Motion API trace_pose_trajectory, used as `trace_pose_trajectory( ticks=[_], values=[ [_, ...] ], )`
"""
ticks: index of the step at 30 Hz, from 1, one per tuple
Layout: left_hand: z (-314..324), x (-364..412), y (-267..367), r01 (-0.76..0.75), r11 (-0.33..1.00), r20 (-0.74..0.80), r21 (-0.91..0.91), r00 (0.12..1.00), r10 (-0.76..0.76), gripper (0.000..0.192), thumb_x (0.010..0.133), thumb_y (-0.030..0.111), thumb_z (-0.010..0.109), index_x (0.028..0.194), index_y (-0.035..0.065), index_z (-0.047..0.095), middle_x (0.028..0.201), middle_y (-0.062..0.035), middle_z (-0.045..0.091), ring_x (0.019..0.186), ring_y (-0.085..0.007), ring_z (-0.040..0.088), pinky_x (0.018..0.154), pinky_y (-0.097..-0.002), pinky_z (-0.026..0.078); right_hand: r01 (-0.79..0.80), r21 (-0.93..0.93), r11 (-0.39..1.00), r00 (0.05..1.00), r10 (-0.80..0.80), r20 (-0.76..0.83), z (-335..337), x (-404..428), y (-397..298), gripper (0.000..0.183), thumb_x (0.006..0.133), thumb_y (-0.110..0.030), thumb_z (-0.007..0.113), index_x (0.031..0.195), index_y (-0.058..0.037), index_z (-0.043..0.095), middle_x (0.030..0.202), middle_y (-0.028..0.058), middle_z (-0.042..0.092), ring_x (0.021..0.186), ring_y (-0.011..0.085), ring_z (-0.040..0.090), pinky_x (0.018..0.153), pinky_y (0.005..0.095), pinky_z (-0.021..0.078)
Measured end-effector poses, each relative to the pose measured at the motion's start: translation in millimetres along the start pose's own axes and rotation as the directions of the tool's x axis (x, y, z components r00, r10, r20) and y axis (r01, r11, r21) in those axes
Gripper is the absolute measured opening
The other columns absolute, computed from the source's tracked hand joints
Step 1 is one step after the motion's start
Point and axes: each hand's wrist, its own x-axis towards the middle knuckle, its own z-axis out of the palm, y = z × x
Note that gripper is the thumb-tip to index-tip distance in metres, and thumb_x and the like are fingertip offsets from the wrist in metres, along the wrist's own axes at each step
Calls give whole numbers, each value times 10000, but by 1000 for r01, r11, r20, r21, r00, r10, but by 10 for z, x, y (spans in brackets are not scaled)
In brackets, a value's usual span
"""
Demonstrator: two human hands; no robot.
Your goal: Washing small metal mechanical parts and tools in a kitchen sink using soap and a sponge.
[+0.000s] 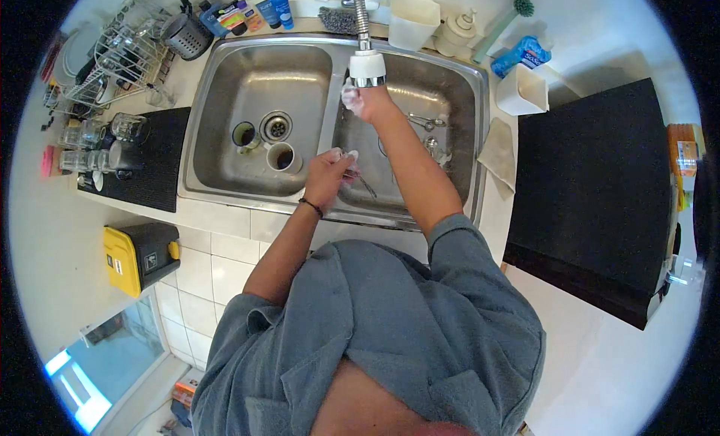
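My left hand (329, 174), lathered with suds, grips metal cutlery (365, 184) over the near part of the divider and the right basin. Beneath the white faucet head (367, 67), my right hand (368, 103) is covered in foam; the faucet head partly hides it, so its hold cannot be told. Spoons (426, 121) and other metal utensils (432, 145) lie in the right basin (413, 205). A white mug (283, 157) with dark liquid and a green-rimmed mug (245, 135) stand in the left basin (225, 171), beside its drain (275, 126).
At the left are a wire dish rack (121, 70) and glasses (126, 126) on a black mat (163, 160). Behind the sink stand tubes (273, 9), a white container (413, 19) and a soap dispenser (457, 31). A cloth (498, 154) lies right of the basin.
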Motion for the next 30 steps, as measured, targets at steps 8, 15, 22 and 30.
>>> trace_pose_trajectory(
  ticks=[8,15,22,30],
  values=[
    [32,130,-46,23,999,-17,-46,1000,-23,266,811,189,621,617,93,467,622,-40,571,533,-107,549,499,-237,435,11,-98,995,981,9,196,-49,-19,47,120,784,-197,583,734,-106,523,646,23,471,544,163,457,444,302,358],
    [-18,134,-61,21,999,-22,-31,1000,-22,194,826,199,586,705,63,520,682,-76,610,557,-143,583,523,-250,481,528,-846,73,588,-750,303,232,-334,126,143,792,-172,583,781,-41,527,645,59,508,606,184,512,545,319,422],
    [-1,125,-64,34,997,-39,-66,999,-37,169,825,192,587,730,64,533,699,-79,611,565,-145,583,532,-246,484,509,-816,-274,517,-660,545,-72,-253,250,229,823,-238,551,779,-13,558,577,107,497,528,242,513,516,358,399],
    [-33,124,-75,52,997,-38,-53,998,-54,152,829,186,584,747,66,540,688,-62,601,604,-142,589,543,-260,489,521,-823,-227,567,-629,533,177,-468,253,368,881,-253,477,647,29,518,530,168,504,490,306,505,482,387,380]
  ],
)
